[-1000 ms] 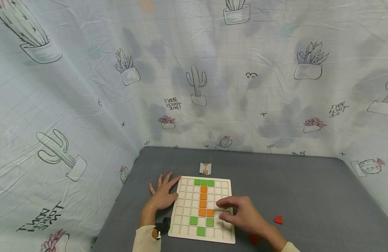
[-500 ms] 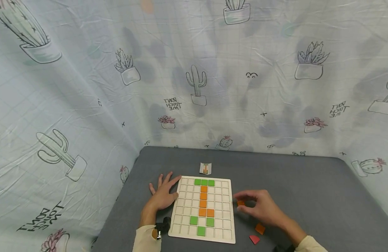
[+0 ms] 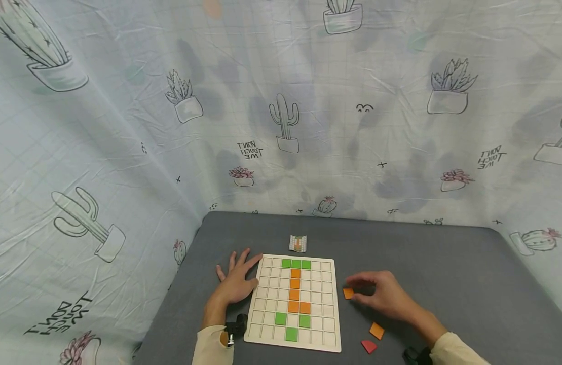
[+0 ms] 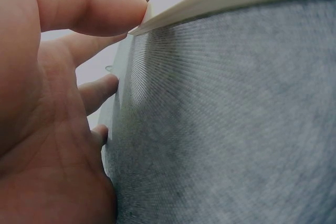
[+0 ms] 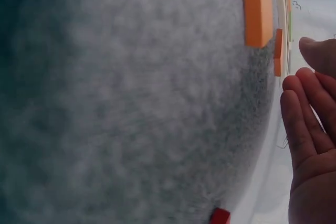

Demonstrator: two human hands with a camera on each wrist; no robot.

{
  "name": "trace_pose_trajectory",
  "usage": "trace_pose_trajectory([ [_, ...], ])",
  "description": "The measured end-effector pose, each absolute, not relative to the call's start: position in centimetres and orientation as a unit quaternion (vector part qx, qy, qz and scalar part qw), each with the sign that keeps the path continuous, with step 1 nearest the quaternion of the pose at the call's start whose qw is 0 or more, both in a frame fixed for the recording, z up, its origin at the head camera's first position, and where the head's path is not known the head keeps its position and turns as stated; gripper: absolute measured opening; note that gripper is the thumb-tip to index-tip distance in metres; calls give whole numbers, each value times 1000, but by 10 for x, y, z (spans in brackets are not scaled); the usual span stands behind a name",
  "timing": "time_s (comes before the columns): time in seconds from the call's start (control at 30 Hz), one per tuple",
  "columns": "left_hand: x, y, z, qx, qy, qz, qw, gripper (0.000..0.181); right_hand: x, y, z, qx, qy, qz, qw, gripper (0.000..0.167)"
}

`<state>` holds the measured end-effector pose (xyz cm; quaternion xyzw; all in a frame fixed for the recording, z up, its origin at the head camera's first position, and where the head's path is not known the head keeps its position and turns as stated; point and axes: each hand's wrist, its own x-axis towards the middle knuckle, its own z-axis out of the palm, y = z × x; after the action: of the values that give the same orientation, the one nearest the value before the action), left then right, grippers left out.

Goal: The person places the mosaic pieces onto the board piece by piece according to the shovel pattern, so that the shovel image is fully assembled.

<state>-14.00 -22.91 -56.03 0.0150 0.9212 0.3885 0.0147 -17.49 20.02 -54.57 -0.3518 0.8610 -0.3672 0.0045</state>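
A pale gridded board lies on the grey table, with green tiles and orange tiles set in its squares. My left hand rests at its left side, fingers spread. In the left wrist view the thumb touches the board's edge. My right hand hovers right of the board, beside a loose orange tile. In the right wrist view a gap shows between the right thumb and fingers, which hold nothing.
Nearer the front lie another loose orange tile and a red piece. A small printed pattern card lies behind the board. A cactus-print curtain hangs around the table.
My right hand has gone from above the board's right side to the table right of it, then drawn back slightly from the orange tile there. The left hand stays put.
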Motion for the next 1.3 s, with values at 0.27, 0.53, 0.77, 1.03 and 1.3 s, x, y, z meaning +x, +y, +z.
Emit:
trace_pose_trajectory([
  [0.27,-141,-229,-561,16,923,384,13,71,-179,199,-551,-365,866,-343,-3,36],
  [0.53,-140,-229,-561,16,923,384,14,71,-179,198,-552,-357,875,-328,7,37],
  [0.77,-140,-229,-561,17,922,386,14,71,-178,197,-552,-368,872,-323,-4,35],
  [1.03,-140,-230,-562,21,921,388,15,70,-170,200,-546,-359,871,-335,-25,34],
  [1.3,-141,-232,-565,27,919,392,18,69,-153,194,-533,-349,858,-375,-44,31],
])
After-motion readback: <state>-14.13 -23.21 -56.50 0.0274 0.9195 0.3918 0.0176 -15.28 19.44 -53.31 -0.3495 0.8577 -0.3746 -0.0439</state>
